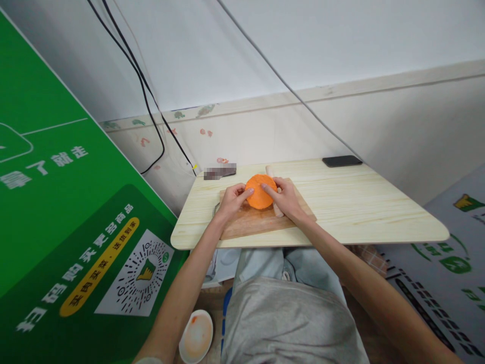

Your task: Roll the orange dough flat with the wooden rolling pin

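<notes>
A thin round sheet of orange dough [260, 198] is held up over a wooden cutting board [242, 225]. My left hand [232, 200] pinches its left edge, with the thumb lying on the face of the sheet. On the other side my right hand [287, 198] grips the right edge, thumb pressed onto the top surface and fingers behind. A wooden rolling pin [269, 171] lies on the board, partly covered by the dough and my right hand.
The board rests on a pale wooden table [364, 202] against the wall. A black phone [342, 161] lies at the back right, and a dark, partly blurred object [220, 172] at the back left. A white bowl [196, 336] stands low on the left. Green signboard [45, 151] borders the left.
</notes>
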{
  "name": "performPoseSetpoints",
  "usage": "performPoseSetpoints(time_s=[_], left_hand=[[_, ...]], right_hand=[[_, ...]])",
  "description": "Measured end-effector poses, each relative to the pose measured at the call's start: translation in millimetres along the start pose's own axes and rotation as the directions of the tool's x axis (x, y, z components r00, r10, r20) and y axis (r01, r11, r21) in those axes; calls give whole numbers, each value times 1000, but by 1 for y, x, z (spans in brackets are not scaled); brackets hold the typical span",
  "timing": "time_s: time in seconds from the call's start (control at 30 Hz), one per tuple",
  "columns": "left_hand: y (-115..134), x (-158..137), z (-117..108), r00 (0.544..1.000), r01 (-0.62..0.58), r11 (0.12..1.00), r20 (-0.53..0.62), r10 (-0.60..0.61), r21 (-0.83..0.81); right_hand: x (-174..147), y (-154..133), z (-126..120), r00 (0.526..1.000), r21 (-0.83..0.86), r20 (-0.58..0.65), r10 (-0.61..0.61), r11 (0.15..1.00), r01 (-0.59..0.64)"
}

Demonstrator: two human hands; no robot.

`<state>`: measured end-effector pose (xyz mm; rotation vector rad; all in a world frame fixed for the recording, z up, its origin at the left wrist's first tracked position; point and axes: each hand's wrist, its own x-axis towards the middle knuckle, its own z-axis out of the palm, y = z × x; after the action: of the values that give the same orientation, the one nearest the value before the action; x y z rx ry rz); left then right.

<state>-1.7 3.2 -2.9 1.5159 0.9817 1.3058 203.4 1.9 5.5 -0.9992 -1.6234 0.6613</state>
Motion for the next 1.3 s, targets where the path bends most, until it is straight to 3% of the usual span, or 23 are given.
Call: performPoseSetpoints(time_s=[0.6, 0.87, 1.3], left_hand=[[5, -3, 2, 999, 35, 999, 19, -35, 7], [5, -3, 0, 999, -29, 999, 36, 28, 39], [6, -3, 2, 999, -22, 1000, 28, 22, 11]], right_hand=[[0, -5, -1, 1000, 15, 14, -9, 1000, 9], [0, -4, 0, 1000, 25, 27, -3, 1000, 2], [-1, -5, 0, 1000, 59, 21, 16, 998, -17]])
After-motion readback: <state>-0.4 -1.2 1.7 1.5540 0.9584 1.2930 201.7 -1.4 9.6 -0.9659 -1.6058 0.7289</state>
